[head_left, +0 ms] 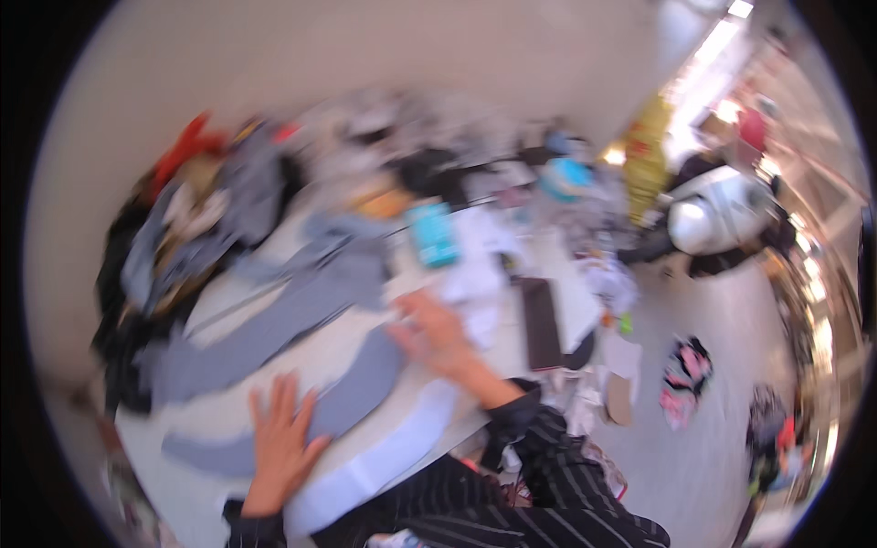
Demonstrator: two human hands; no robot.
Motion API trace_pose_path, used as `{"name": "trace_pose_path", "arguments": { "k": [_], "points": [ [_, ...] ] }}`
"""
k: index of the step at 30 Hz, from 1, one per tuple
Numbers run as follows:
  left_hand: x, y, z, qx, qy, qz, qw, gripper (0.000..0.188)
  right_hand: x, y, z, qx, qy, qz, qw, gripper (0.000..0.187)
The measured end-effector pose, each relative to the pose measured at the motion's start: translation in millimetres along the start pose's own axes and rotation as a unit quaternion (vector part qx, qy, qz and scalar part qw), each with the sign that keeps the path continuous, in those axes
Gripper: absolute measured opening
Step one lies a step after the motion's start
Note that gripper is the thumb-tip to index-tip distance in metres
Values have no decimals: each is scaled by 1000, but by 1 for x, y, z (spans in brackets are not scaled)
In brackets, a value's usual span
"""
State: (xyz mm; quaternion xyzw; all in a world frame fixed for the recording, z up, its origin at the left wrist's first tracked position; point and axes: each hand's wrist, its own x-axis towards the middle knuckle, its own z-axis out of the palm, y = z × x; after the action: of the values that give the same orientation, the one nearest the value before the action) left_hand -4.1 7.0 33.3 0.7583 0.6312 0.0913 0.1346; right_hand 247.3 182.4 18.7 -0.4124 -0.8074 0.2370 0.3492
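Note:
My left hand (283, 443) lies flat with fingers spread on a curved grey fabric piece (361, 379), pressing it against the pale tabletop (151, 447). At the right end of that piece is my right hand (438, 336), blurred, its thumb and fingers bent but apart. Whether the thumb touches the fabric edge is hard to tell. Nearer to me a long white strip (375, 457) curves along the table's front edge. Beyond the left hand lies a larger grey fabric piece (265, 333).
A turquoise box (432, 234) stands past my right hand, beside white cloth (480, 265). Right of these is a dark flat rectangular object (540, 322). Clothes (210, 210) are heaped at the far left. Patterned cloth (685, 379) lies on the floor near a white machine (722, 215).

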Motion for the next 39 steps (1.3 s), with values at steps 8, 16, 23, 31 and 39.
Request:
{"name": "trace_pose_path", "arguments": {
  "k": [8, 16, 23, 31, 39],
  "points": [
    [3, 1, 1, 75, -40, 12, 996, 69, 5, 17, 34, 119, -115, 55, 985, 17],
    [-3, -3, 6, 82, -48, 13, 995, 70, 12, 19, 24, 221, -142, 156, 952, 11],
    [-19, -16, 14, 80, -56, -6, 995, 72, 27, 39, 26, 233, -166, 200, 937, 13],
    [-4, -19, 17, -19, -2, 24, 1000, 74, 59, -27, -33, 250, -112, 146, 951, 12],
    [-44, -35, -24, -105, 216, -28, 970, 61, 135, -80, 19, 230, -190, 23, 954, 11]
  ]
}}
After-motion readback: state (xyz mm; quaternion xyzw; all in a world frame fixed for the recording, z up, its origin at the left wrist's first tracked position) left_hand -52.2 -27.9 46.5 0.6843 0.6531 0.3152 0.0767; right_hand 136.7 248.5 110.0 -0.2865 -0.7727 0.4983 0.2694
